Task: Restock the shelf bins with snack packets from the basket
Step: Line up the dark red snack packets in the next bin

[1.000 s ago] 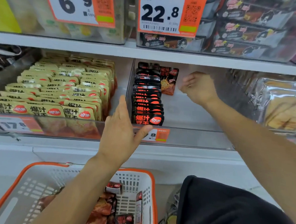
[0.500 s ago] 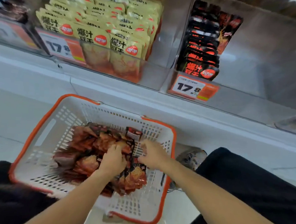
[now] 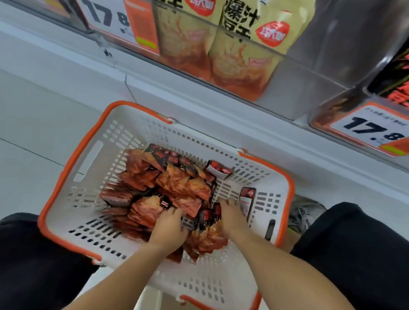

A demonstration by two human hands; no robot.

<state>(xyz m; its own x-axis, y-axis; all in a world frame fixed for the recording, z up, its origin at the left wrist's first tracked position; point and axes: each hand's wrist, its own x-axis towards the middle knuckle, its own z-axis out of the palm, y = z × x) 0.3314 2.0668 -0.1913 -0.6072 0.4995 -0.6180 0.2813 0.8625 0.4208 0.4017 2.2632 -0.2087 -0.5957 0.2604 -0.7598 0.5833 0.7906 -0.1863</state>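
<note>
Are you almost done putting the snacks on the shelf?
Not yet. The yellow packets already fill their bin. Both hands, the left hand and right hand, are down gathering red packets in the basket. That heap remains to shelve.

Pale tiled floor (image 3: 19, 122) fills the left of the frame; a white shelf base (image 3: 202, 101) crosses diagonally above it
</note>
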